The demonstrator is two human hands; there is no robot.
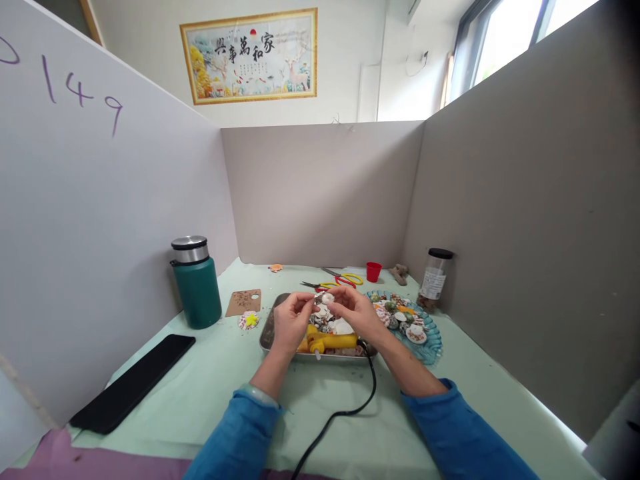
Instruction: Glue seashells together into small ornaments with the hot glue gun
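Observation:
Both hands meet above a metal tray of shells. My left hand is closed in a pinch at the fingertips, on a small piece too tiny to name. My right hand, fingers bent, pinches a small white shell close beside the left fingertips. Whether the two pieces touch, I cannot tell. Below the hands, a yellow glue gun lies across the tray's near side, its black cord running toward me. White and speckled shells fill the tray, partly hidden by my hands.
On the right stand a blue scalloped plate of shells and a lidded jar. Scissors and a red cup lie behind. To the left are a green bottle, a brown card, a flower-like disc and a black phone-like slab.

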